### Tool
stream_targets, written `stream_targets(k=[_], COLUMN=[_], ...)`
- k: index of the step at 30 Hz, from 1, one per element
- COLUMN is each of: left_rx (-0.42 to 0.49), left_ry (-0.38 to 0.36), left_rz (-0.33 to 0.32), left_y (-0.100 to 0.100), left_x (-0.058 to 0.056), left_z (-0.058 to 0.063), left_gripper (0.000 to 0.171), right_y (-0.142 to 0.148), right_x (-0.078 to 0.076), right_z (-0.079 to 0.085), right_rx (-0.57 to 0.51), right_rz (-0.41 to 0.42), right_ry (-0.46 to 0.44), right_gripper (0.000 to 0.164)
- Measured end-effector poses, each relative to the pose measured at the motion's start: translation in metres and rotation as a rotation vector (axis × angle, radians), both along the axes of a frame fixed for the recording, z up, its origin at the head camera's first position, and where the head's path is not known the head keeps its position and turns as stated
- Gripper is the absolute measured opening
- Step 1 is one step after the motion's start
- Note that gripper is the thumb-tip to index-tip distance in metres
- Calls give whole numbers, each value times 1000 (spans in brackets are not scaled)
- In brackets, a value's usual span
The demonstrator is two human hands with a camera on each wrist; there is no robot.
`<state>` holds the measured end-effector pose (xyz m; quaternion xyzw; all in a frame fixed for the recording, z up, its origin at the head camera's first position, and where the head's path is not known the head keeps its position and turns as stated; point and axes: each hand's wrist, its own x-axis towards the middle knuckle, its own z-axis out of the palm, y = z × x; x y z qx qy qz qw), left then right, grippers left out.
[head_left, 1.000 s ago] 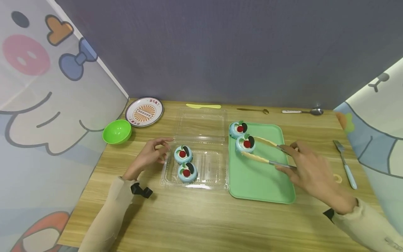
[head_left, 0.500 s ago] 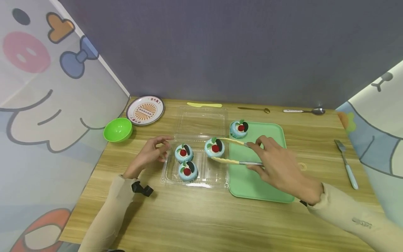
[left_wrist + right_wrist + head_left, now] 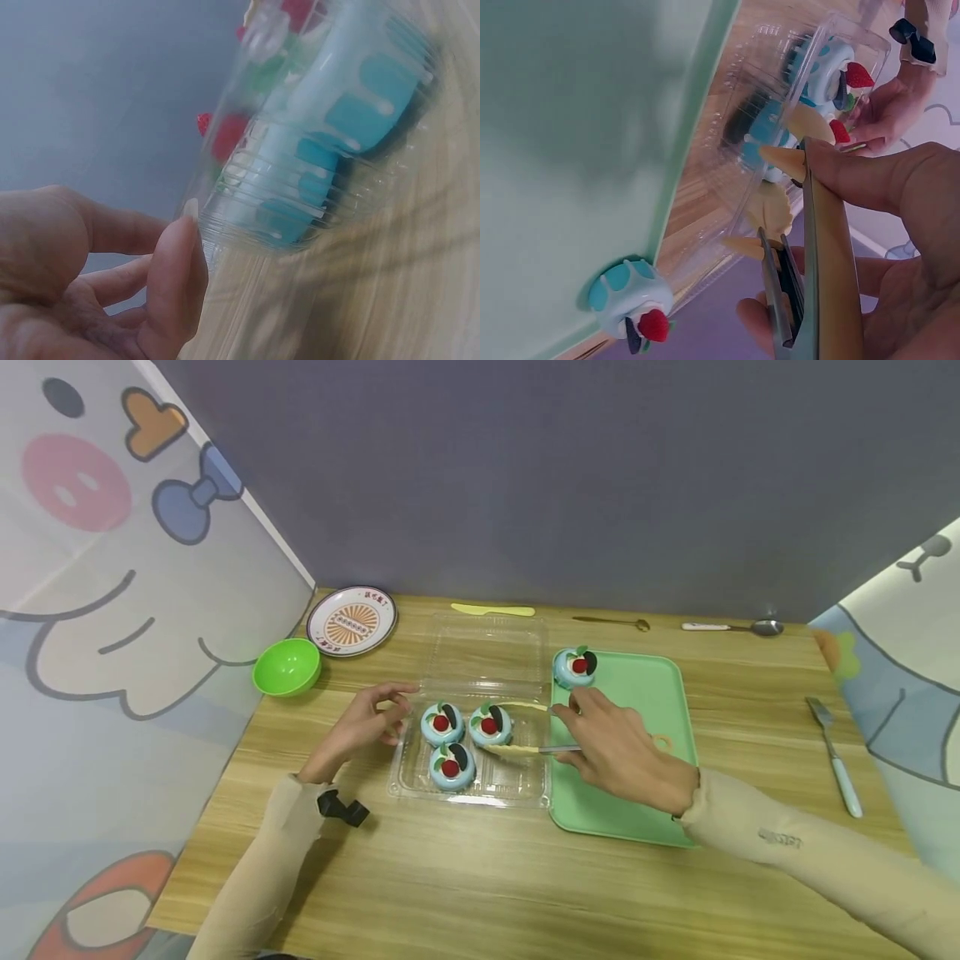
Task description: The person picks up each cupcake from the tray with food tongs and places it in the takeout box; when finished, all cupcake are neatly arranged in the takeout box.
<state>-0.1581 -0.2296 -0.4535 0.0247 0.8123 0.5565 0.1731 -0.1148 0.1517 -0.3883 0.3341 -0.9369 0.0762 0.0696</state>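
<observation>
My right hand (image 3: 611,747) grips a pair of tongs (image 3: 829,262) with metal arms and pale yellow tips. Between the tips sits a light-blue toy cake (image 3: 491,727), topped with a strawberry, a dark cookie and a green leaf, inside the clear plastic container (image 3: 517,789). Two matching cakes, a rear one (image 3: 442,725) and a front one (image 3: 452,768), are to its left in the same base. My left hand (image 3: 142,262) pinches the container's left rim between thumb and finger. Another such cake (image 3: 575,667) rests on the green tray (image 3: 648,685), at its back left corner.
The container's lid (image 3: 487,647) lies folded back behind its base. A green bowl (image 3: 287,667) and a patterned plate (image 3: 352,621) stand at the left. Along the back are a yellow knife (image 3: 492,610), a small gold spoon (image 3: 611,622) and another spoon (image 3: 735,627); a fork (image 3: 836,756) lies right.
My right hand has moved left with the tongs, carrying one cake from the tray into the container, beside the other two. My left hand has stayed at the container's rim.
</observation>
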Motion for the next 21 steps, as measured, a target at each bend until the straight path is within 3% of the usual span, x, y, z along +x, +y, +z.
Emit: stream_targets(k=[21], left_rx=[7], left_ry=[-3], left_rz=[-5], left_y=[0], left_x=[2], left_z=[1], left_gripper=[39], right_y=[-10], right_x=[-3], right_z=[6], right_rx=[37], right_rz=[-14], right_ry=[-55], right_gripper=[56])
